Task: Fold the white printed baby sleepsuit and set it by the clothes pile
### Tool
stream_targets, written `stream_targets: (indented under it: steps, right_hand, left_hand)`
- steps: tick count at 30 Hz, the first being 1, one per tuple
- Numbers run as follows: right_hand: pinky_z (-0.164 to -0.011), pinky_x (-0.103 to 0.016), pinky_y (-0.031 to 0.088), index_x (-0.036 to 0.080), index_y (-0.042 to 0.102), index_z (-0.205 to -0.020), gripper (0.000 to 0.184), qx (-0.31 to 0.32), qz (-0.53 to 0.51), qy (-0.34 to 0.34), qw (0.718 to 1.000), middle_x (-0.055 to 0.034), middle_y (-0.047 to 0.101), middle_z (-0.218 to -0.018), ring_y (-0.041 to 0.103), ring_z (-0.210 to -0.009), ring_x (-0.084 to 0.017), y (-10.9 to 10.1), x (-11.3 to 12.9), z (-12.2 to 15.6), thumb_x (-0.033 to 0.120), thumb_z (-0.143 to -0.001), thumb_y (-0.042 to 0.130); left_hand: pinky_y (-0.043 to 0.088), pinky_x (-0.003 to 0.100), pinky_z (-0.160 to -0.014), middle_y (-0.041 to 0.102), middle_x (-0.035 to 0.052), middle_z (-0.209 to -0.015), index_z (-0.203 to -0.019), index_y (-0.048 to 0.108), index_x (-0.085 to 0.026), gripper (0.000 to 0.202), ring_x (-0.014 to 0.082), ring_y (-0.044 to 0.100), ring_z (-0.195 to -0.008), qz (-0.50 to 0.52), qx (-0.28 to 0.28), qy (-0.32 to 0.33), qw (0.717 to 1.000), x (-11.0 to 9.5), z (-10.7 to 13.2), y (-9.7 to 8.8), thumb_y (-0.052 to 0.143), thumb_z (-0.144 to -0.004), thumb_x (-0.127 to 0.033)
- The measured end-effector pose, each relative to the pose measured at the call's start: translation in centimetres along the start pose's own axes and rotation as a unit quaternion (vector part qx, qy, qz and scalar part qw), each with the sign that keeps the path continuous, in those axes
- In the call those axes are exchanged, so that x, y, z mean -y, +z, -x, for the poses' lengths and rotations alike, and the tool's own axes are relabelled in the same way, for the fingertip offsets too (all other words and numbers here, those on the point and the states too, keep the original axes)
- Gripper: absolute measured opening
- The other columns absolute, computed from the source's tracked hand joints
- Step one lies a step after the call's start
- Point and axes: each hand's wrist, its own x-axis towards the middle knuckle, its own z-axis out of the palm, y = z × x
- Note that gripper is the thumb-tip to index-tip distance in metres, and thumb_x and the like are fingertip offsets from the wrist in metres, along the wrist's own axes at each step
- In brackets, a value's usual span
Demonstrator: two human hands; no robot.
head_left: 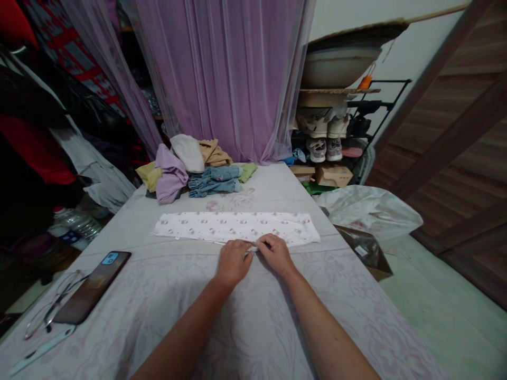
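Observation:
A white garment (233, 226) with a small repeating print lies in a long, flat strip across the table; its exact kind cannot be made out. My left hand (233, 258) is at its near edge, fingers closed on a bit of the fabric. Right beside it, my right hand (276, 253) pinches the same edge between thumb and fingers. The fingertips of both hands almost meet, with a small gathered piece of cloth between them.
Behind the garment, a heap holds a lilac cloth (171, 177), denim clothing (216, 181) and other clothes. At left lie a phone (93, 290), glasses (49, 311) and a pale-handled tool (43, 349). Right of the table are a plastic bag (368, 211) and a shoe rack (336, 91).

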Motion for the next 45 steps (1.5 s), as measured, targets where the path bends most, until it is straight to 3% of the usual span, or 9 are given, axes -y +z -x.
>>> stream_targets:
  steps: [9, 15, 18, 21, 27, 33, 35, 40, 45]
  right_hand:
    - [-0.072, -0.027, 0.047, 0.022, 0.066, -0.072, 0.024, 0.001, -0.015, 0.004, 1.0, -0.0024, 0.069, -0.074, 0.064, -0.074, -0.017, -0.4, -0.7, 0.2, 0.031, -0.088, 0.05]
    - [-0.095, -0.041, 0.041, 0.02, 0.072, -0.088, 0.023, -0.116, 0.198, 0.059, 0.972, -0.0089, 0.073, -0.099, 0.062, -0.097, -0.023, -3.7, -4.2, 0.8, 0.029, -0.086, 0.051]
    - [-0.105, -0.052, 0.031, 0.02, 0.072, -0.1, 0.025, -0.134, 0.279, 0.089, 0.947, -0.0116, 0.068, -0.117, 0.055, -0.114, -0.028, -4.6, -5.9, 1.5, 0.027, -0.084, 0.053]
    - [-0.108, -0.057, 0.025, 0.022, 0.071, -0.103, 0.027, -0.135, 0.306, 0.097, 0.937, -0.0113, 0.066, -0.121, 0.051, -0.121, -0.028, -4.6, -6.9, 2.0, 0.028, -0.084, 0.053]
    - [-0.108, -0.061, 0.025, 0.023, 0.07, -0.103, 0.029, -0.146, 0.272, 0.124, 0.943, -0.0103, 0.066, -0.125, 0.05, -0.123, -0.027, -4.6, -8.2, 2.0, 0.026, -0.087, 0.047]
    - [-0.107, -0.063, 0.026, 0.022, 0.07, -0.104, 0.031, -0.131, 0.254, 0.135, 0.949, -0.0122, 0.064, -0.129, 0.05, -0.124, -0.029, -5.0, -8.0, 1.8, 0.024, -0.088, 0.044]
    - [-0.105, -0.059, 0.031, 0.021, 0.071, -0.104, 0.031, -0.157, 0.245, 0.133, 0.948, -0.0132, 0.063, -0.128, 0.051, -0.123, -0.03, -5.3, -7.6, 1.8, 0.025, -0.087, 0.045]
    - [-0.096, -0.056, 0.037, 0.017, 0.068, -0.115, 0.037, -0.296, 0.274, 0.201, 0.892, -0.0193, 0.061, -0.126, 0.052, -0.116, -0.035, -6.5, -7.3, 2.2, 0.03, -0.086, 0.049]
    - [-0.089, -0.055, 0.038, 0.018, 0.071, -0.094, 0.032, -0.266, 0.301, 0.235, 0.885, -0.02, 0.067, -0.103, 0.056, -0.102, -0.037, -7.2, -7.8, 2.5, 0.043, -0.085, 0.054]
  left_hand:
    - [0.04, 0.044, -0.09, 0.068, 0.0047, -0.103, -0.09, 0.075, -0.027, 0.018, 0.0257, 0.056, -0.104, 0.012, -0.056, -0.113, 0.992, -2.6, -0.1, 1.4, 0.061, -0.088, -0.038]
    - [0.037, 0.045, -0.094, 0.067, 0.0035, -0.104, -0.084, 0.073, -0.027, 0.015, 0.0245, 0.056, -0.106, 0.045, -0.078, -0.137, 0.986, -2.7, 0.1, 2.1, 0.063, -0.086, -0.037]
    - [0.036, 0.045, -0.096, 0.068, 0.0032, -0.104, -0.083, 0.072, -0.026, 0.016, 0.0243, 0.056, -0.109, 0.052, -0.083, -0.132, 0.986, -2.7, 0.3, 2.1, 0.063, -0.087, -0.038]
    - [0.034, 0.047, -0.097, 0.069, 0.0031, -0.102, -0.08, 0.071, -0.026, 0.019, 0.0247, 0.056, -0.11, 0.056, -0.081, -0.129, 0.987, -2.7, 0.3, 2.1, 0.062, -0.086, -0.041]
    - [0.037, 0.043, -0.094, 0.07, 0.0004, -0.094, -0.072, 0.066, -0.022, 0.02, 0.0207, 0.06, -0.099, 0.062, -0.086, -0.157, 0.982, -2.5, -0.1, 1.9, 0.056, -0.088, -0.03]
    - [0.037, 0.045, -0.095, 0.07, 0.0031, -0.096, -0.069, 0.067, -0.021, 0.018, 0.0238, 0.058, -0.104, 0.027, -0.066, -0.127, 0.989, -2.5, 0.2, 1.8, 0.061, -0.085, -0.029]
    - [0.037, 0.045, -0.095, 0.069, 0.0037, -0.096, -0.07, 0.067, -0.022, 0.019, 0.0242, 0.058, -0.104, 0.019, -0.067, -0.116, 0.991, -2.5, 0.3, 1.7, 0.06, -0.086, -0.031]
    - [0.036, 0.044, -0.097, 0.069, 0.0024, -0.096, -0.078, 0.066, -0.023, 0.015, 0.023, 0.058, -0.104, 0.031, -0.074, -0.094, 0.992, -2.2, 0.8, 1.6, 0.061, -0.087, -0.034]
    - [0.041, 0.037, -0.091, 0.069, 0.0009, -0.09, -0.084, 0.062, -0.024, 0.007, 0.0194, 0.06, -0.094, 0.063, -0.11, -0.097, 0.987, -1.9, 1.2, 1.0, 0.058, -0.088, -0.026]
